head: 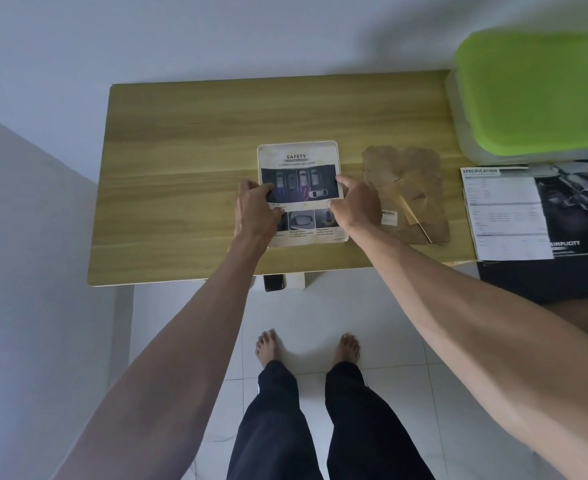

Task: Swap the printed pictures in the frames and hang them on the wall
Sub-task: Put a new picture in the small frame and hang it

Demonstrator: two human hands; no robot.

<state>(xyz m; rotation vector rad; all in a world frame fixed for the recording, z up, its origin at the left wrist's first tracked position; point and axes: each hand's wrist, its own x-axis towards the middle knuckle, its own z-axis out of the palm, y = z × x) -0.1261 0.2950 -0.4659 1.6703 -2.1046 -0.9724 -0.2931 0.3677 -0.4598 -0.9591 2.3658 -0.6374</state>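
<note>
A printed sheet headed "SAFETY" with car photographs [301, 192] is lying flat near the middle of the light wooden desk [188, 140], its white border showing at the top corners; whether it is sitting inside a frame cannot be told. The left hand [256, 209] is resting over the sheet's left edge, its fingers curling onto the dark picture area and its thumb pressing on the paper lower down. The right hand [354, 202] is meeting the sheet's right edge, the forefinger touching the edge higher up and the thumb touching it lower down, so the sheet is lying between the two hands and both are pinching its sides.

Just beside the right hand, to its right, a brown fibreboard backing panel with a fold-out stand and a barcode sticker [410, 192] is lying flat on the desk. Further right, a white "SPECIFICATION" sheet [503, 213] is lying over a dark brochure [576, 209] at the desk's right end. Behind them a lime-green lidded plastic box [535, 95] is standing. The person's bare feet [271, 346] are standing on white floor tiles.
</note>
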